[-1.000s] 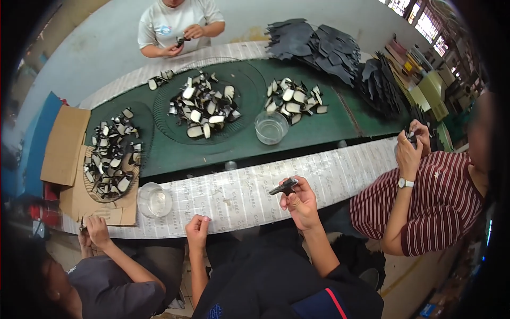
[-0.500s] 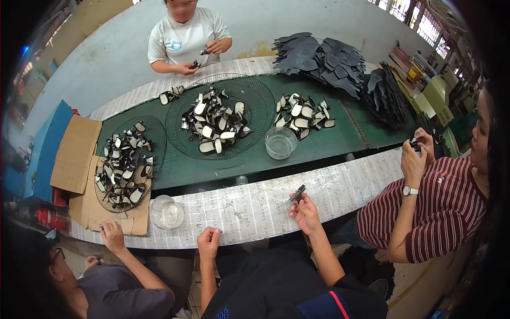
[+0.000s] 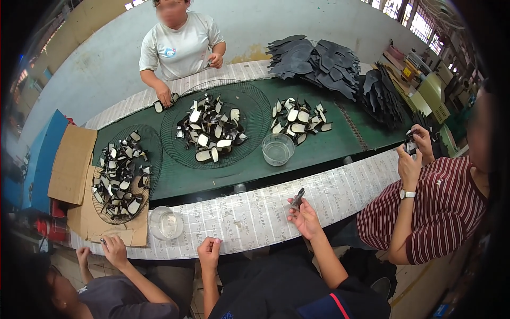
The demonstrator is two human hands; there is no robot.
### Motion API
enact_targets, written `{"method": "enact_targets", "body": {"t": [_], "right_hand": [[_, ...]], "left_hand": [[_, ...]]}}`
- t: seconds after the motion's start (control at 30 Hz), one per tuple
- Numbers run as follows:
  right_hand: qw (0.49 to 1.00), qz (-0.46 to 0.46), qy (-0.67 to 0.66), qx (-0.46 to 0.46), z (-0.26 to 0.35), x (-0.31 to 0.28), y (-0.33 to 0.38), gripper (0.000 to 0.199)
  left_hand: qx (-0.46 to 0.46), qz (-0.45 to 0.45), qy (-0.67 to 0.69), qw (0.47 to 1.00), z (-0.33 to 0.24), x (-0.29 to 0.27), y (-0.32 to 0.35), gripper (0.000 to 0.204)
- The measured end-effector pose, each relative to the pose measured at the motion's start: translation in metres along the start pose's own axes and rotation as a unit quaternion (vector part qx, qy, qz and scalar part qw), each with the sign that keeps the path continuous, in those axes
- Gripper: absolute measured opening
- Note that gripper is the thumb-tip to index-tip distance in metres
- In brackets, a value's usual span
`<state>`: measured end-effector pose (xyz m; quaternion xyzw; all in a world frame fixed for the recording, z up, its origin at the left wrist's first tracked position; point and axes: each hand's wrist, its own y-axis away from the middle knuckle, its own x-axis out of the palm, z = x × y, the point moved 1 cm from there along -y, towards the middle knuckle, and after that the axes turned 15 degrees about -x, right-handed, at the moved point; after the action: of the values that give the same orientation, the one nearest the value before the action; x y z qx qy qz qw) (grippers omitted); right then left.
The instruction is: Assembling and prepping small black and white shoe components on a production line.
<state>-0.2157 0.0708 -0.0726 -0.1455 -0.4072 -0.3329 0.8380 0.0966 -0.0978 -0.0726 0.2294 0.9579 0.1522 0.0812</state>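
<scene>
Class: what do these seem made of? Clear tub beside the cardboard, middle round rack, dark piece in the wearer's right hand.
Clear tub: probably smooth, glossy plastic, possibly glass; see-through, with highlights.
Round rack: likely dark-finished metal wire; thin ribs and rings show.
Dark piece: perhaps leather or synthetic, from its dark colour; too small to settle material or finish.

Black is shown by the held piece; at twelve o'clock, green by the conveyor belt; towards four, a shirt is striped maroon and white!
</scene>
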Motion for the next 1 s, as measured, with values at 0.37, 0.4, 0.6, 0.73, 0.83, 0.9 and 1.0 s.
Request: {"method": "enact_targets", "body": {"t": [0.37,0.4,0.6,0.73,0.83,0.9,1.0], "right_hand": [[1.000,0.012,0.012,0.002,0.0015,0.0007,-0.0009,0.041],[1.000,0.011,0.008,0.000,0.0016,0.0008,-0.0007,0.040],[1.000,0.008,0.009,0.000,0.0018,0.0017,-0.0001,0.040],[1.000,0.006,0.009,-0.004,0.0002,0.0026,0.0006,0.039],[1.000,0.008,0.011,-0.011,0.0003,0.0034,0.0014,0.039],[1.000,0.008,0.016,-0.005,0.0005,0.0041,0.0009,0.040],[1.000,0.008,0.016,-0.002,0.0011,0.0036,-0.0001,0.041]], "left_hand": [[0.003,-0.006,0.005,1.000,0.0009,0.0005,-0.0008,0.016],[-0.001,-0.005,0.001,1.000,-0.0004,0.0003,-0.0002,0.016],[0.002,-0.005,-0.005,1.000,-0.0005,-0.0009,0.0011,0.016],[0.007,-0.006,-0.006,1.000,-0.0032,-0.0006,0.0025,0.016],[0.003,0.000,-0.003,1.000,-0.0037,-0.0009,0.0021,0.016],[0.003,0.000,-0.001,1.000,-0.0016,-0.0016,0.0017,0.016],[-0.003,0.005,-0.008,1.000,-0.0008,-0.0033,0.0012,0.015]]}}
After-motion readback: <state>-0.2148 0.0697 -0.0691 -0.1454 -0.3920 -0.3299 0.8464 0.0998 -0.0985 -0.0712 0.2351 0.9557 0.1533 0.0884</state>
